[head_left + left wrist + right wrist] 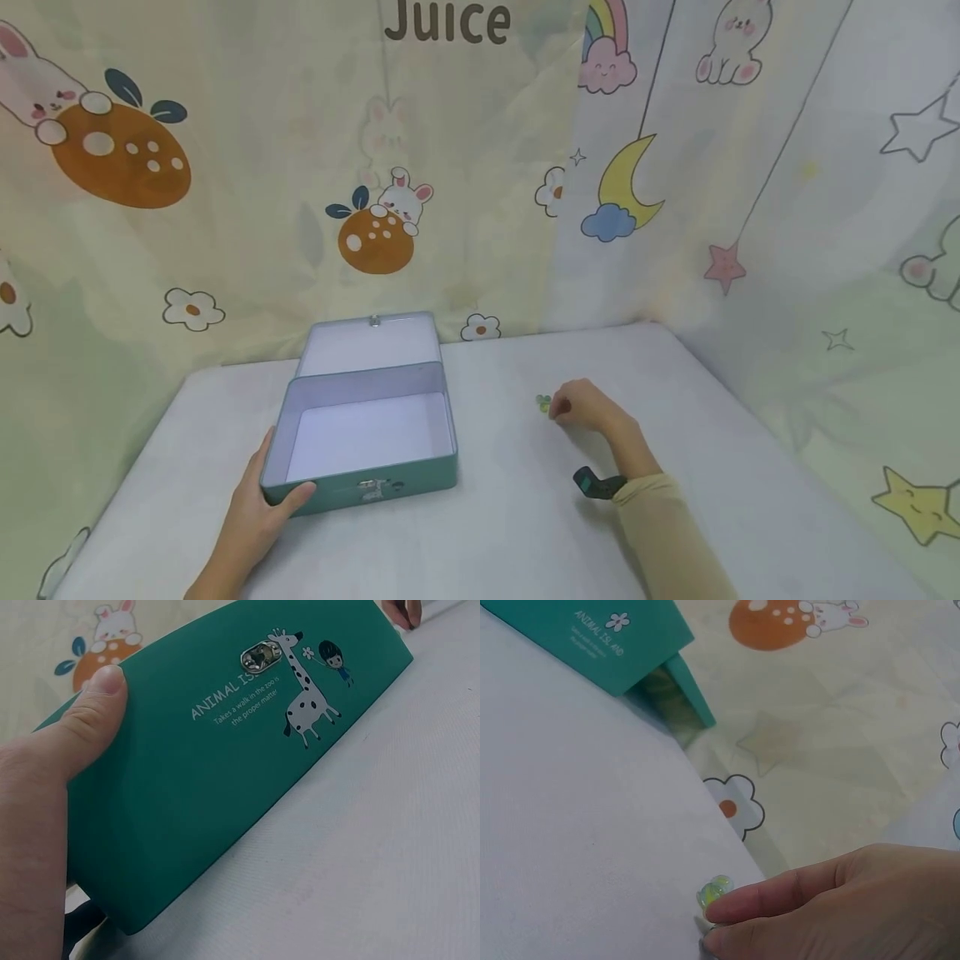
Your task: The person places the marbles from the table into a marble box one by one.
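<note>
A green tin box [378, 493] stands on the table with its hinged lid [367, 343] tipped back and its white inside bare. My left hand [251, 508] grips the near left corner, thumb [97, 705] on the front wall; its other fingers are mostly hidden. On that wall are a giraffe print and a metal clasp [261, 656]. Right of the box, my right hand [588, 407] is down at the tabletop, thumb and forefinger pinching at a cluster of small clear green-and-yellow marbles [712, 891]. The fingertips partly hide these marbles.
A white cloth covers the table [510, 517]. Behind it hangs a printed curtain [480, 183] with rabbits, oranges and flowers, which continues along the right side. A black wrist camera [597, 483] sits on the right wrist, below a beige sleeve [671, 533].
</note>
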The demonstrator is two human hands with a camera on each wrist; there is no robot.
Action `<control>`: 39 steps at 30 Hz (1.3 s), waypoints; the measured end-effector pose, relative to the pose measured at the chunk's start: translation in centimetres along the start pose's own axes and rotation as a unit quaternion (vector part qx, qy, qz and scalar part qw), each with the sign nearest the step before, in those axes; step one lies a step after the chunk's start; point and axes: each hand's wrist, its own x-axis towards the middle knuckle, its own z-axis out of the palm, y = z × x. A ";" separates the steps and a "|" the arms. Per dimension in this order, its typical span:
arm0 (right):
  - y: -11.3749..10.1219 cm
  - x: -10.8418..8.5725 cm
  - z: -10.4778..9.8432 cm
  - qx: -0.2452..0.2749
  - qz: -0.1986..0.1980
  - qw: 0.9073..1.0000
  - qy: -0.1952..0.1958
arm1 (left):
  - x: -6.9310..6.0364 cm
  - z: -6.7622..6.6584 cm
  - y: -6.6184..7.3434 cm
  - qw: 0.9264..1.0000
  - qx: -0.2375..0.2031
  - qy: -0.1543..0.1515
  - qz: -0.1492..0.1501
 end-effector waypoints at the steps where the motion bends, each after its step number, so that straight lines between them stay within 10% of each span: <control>1: 0.0 0.0 -0.2 0.001 0.000 1.000 -0.001 | 0.1 0.0 0.1 1.000 0.000 0.000 0.000; 20: -0.5 0.6 -2.5 0.039 -0.041 0.998 -0.016 | 0.4 1.0 0.1 1.000 -0.007 0.003 0.002; 39: -10.6 4.4 -5.9 0.079 -0.167 0.977 -0.102 | 0.0 -0.1 0.0 1.000 0.002 -0.006 -0.006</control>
